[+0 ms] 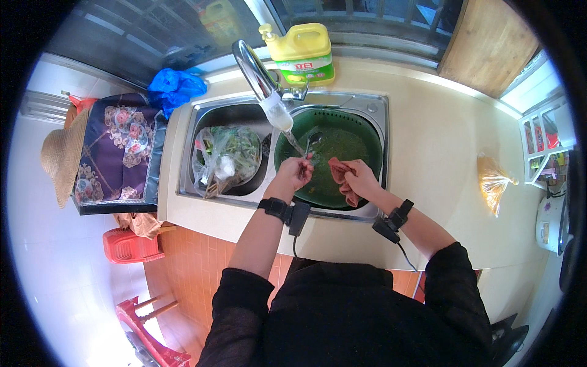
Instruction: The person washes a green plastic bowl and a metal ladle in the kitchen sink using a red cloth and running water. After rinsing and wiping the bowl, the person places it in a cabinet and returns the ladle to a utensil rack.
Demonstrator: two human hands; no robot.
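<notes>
Water runs from the chrome faucet (pixel 257 69), through a pale sleeve on its spout, onto a metal spoon (pixel 313 139). My left hand (pixel 296 172) grips the spoon by its handle, bowl end pointing away from me. Bunched in my right hand (pixel 362 178) is a reddish-pink cloth (pixel 340 172), part of it hanging below my fingers. Both hands are above a green plastic basin (pixel 373 137) that sits in the right bowl of the steel sink (pixel 384 103). Murky water with small floating bits fills the basin; what lies under it cannot be seen.
The left sink bowl (pixel 243 112) holds a clear plastic bag (pixel 213 158) of leafy greens. Behind the sink stands a yellow detergent jug (pixel 302 52), with a blue plastic bag (pixel 176 87) to the left. A tied bag of yellow contents (pixel 493 183) lies on the right counter (pixel 435 151).
</notes>
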